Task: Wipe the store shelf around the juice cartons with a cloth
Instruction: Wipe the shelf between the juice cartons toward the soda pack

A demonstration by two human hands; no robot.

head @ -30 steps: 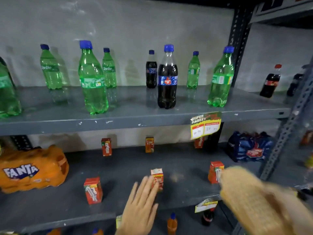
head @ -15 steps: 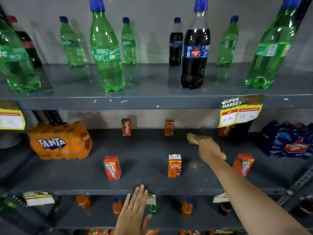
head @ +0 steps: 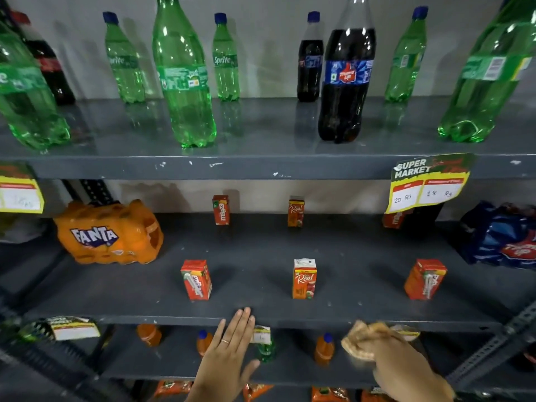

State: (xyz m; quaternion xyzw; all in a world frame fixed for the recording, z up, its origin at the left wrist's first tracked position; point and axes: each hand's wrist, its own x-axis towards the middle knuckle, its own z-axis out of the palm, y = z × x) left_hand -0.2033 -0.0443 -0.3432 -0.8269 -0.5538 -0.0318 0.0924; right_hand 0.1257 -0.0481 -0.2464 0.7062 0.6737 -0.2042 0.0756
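Observation:
The dark grey middle shelf (head: 261, 256) holds several small juice cartons: a red one (head: 196, 280) front left, an orange Real carton (head: 304, 279) front centre, a red one (head: 425, 279) front right, and smaller ones (head: 221, 209) (head: 295, 212) along the back. My left hand (head: 229, 352) is flat and open, fingertips resting on the shelf's front edge. My right hand (head: 400, 364) grips a tan cloth (head: 362, 340) bunched at the front edge, below and right of the Real carton.
A shrink-wrapped Fanta pack (head: 108, 233) sits at the left of the shelf, a blue wrapped pack (head: 501, 236) at the right. Green and dark soda bottles (head: 185, 82) line the shelf above. A price tag (head: 429, 181) hangs from that edge. Small bottles (head: 324, 348) stand on the shelf below.
My right hand has pulled the cloth back from deep on the shelf to its front edge. My left hand stays at the front edge. The view has moved closer.

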